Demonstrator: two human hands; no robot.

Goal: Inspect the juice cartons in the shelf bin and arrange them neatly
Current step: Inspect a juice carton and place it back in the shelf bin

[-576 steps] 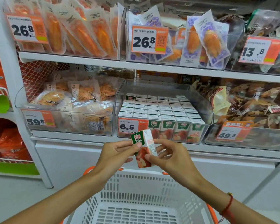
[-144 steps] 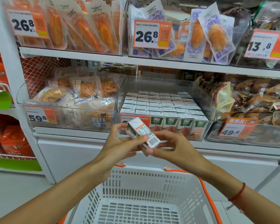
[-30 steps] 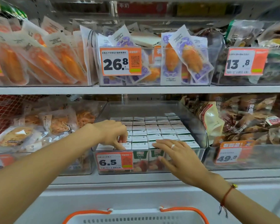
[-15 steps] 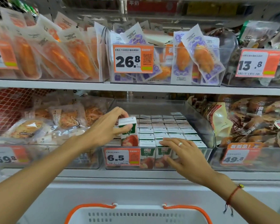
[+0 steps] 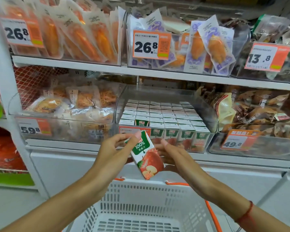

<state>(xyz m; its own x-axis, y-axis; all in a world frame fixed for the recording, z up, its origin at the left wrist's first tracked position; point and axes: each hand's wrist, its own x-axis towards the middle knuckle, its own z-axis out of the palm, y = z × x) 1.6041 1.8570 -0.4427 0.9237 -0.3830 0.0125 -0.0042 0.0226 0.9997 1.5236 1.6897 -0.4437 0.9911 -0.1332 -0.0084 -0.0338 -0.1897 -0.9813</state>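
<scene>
A small green, white and red juice carton (image 5: 145, 158) with an apple picture hangs tilted in front of the shelf, its top leaning left. My left hand (image 5: 115, 152) pinches its top between thumb and fingers. My right hand (image 5: 173, 156) is just right of and behind the carton with fingers extended, touching or nearly touching its side. Behind them a clear shelf bin (image 5: 206, 114) holds several rows of upright matching cartons (image 5: 166, 114). One slot in the front row, left of centre, is vacant, showing the green face of the carton behind it (image 5: 141, 122).
A white basket (image 5: 141, 206) with orange handles sits below my hands. Clear bins of packaged snacks stand left (image 5: 65, 111) and right (image 5: 258, 118) of the juice bin. The shelf above carries more bagged food and orange price tags (image 5: 151, 45).
My left hand has lifted a carton out of the bin's front left and brought it down in front of the shelf. My right hand left the carton tops and came beside it.
</scene>
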